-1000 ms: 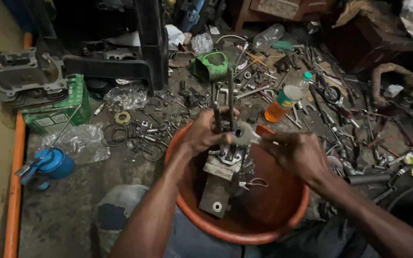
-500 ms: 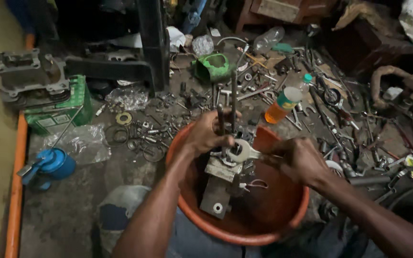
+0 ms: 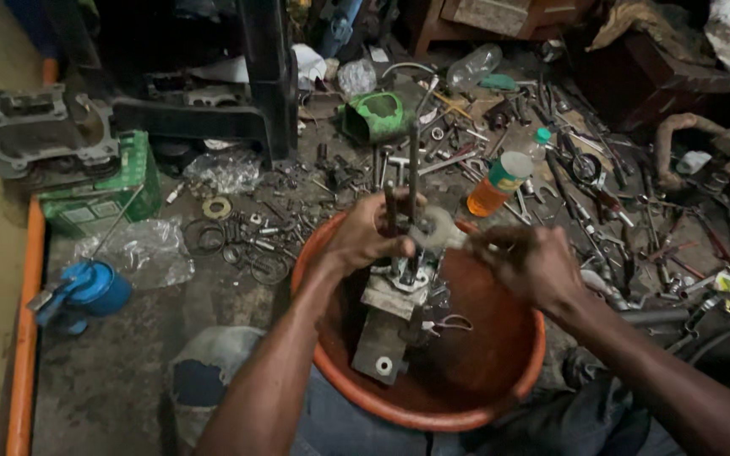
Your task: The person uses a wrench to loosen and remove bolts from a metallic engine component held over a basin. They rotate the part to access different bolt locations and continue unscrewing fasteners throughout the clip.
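Blurred right hand, its grip unclear; scattered small parts indistinct.

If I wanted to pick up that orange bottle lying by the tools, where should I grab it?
Grab the orange bottle around its fat middle, coming down from above. It lies tilted among loose tools, so its rounded sides face up and look easiest to pinch; the cap end probably offers less hold.

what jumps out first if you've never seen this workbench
The orange basin at bottom centre draws the eye first, with a greasy metal engine part standing in it. The left hand grips its upright studs, and the right hand hovers beside it at the basin's right rim. Behind, loose tools and rings litter the floor, around a bottle of orange liquid.
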